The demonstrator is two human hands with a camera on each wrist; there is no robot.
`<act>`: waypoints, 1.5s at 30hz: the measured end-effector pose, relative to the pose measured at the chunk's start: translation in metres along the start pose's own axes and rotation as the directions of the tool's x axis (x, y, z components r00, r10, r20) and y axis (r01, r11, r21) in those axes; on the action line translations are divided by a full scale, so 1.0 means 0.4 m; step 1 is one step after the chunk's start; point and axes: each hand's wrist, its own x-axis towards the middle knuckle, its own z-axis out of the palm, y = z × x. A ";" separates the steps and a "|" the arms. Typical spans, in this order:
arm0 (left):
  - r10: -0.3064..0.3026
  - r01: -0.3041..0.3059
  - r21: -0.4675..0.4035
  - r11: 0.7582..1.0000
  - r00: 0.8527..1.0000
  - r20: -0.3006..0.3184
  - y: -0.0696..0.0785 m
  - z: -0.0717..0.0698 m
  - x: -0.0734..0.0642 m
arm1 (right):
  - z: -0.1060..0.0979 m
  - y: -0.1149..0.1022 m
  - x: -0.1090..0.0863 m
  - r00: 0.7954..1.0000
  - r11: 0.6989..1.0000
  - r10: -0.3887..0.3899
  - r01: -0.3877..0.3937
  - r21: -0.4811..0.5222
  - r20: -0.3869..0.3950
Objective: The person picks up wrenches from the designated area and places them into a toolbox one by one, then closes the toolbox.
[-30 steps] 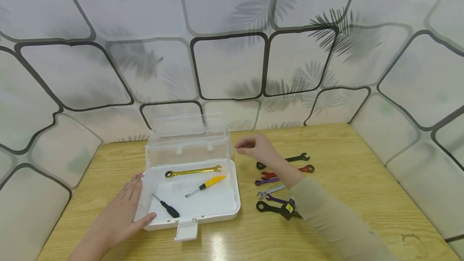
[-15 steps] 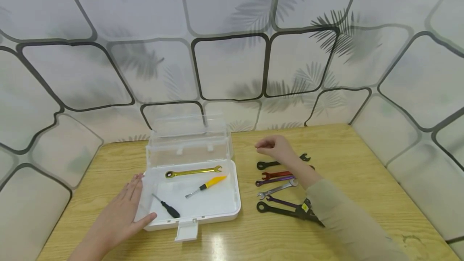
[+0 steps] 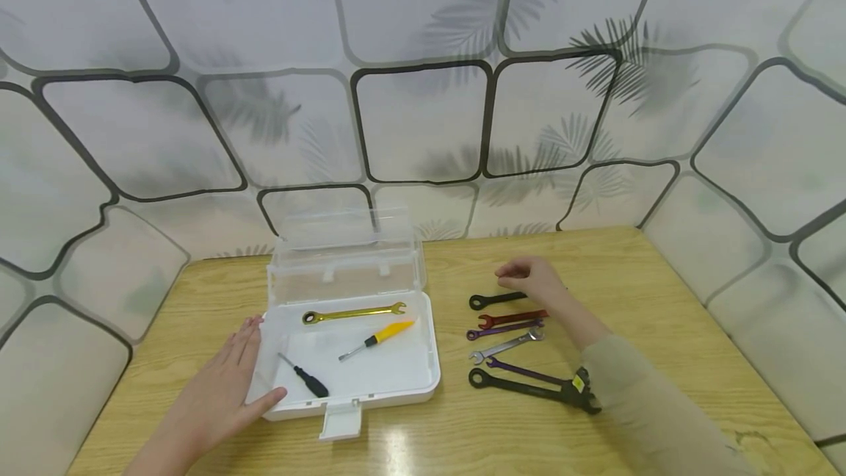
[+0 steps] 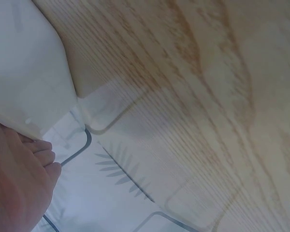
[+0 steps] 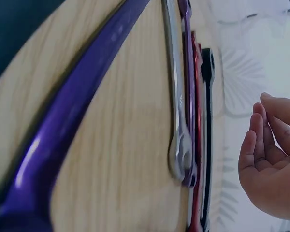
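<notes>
My left hand [image 3: 214, 391] lies along the left side of a white plastic toolbox [image 3: 433, 366], fingers straight and thumb over its front corner. Inside the box are a gold combination wrench [image 3: 357, 312], a yellow-handled screwdriver [image 3: 391, 331] and a black screwdriver [image 3: 313, 383]. To the right of it, my right hand [image 3: 538, 283] hovers over a black wrench [image 3: 496, 300], hiding its far end. Its fingers are loosely bent with nothing between them; in the right wrist view the thumb [image 5: 280, 107] sits near the fingertips. Below lie a red wrench [image 3: 512, 319], a thin purple wrench [image 3: 505, 330] and a silver wrench [image 3: 509, 346].
Nearer the front are another purple wrench [image 3: 529, 371] and a large black wrench [image 3: 518, 386] with a yellow-marked black piece at its right end. The box's clear lid [image 3: 346, 270] stands raised behind it; its white latch [image 3: 341, 421] hangs over the wooden table [image 3: 456, 432]. Patterned fabric walls surround the table.
My right hand has moved right, from beside the toolbox to over the black wrench, uncovering more of the front wrenches. My left hand has stayed on the box.
</notes>
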 end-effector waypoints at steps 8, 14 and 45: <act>-0.015 0.014 0.002 1.000 1.000 0.024 0.005 -0.006 0.000 | -0.023 0.056 0.010 0.999 0.995 -0.054 0.054 -0.090 -0.003; -0.020 0.021 -0.002 1.000 0.999 0.037 0.006 -0.006 0.000 | -0.036 0.096 0.016 0.995 0.992 -0.095 0.098 -0.082 0.035; -0.049 0.050 -0.021 0.999 0.997 0.061 0.009 -0.011 -0.002 | -0.048 0.125 0.017 0.960 0.945 -0.209 0.248 -0.215 0.188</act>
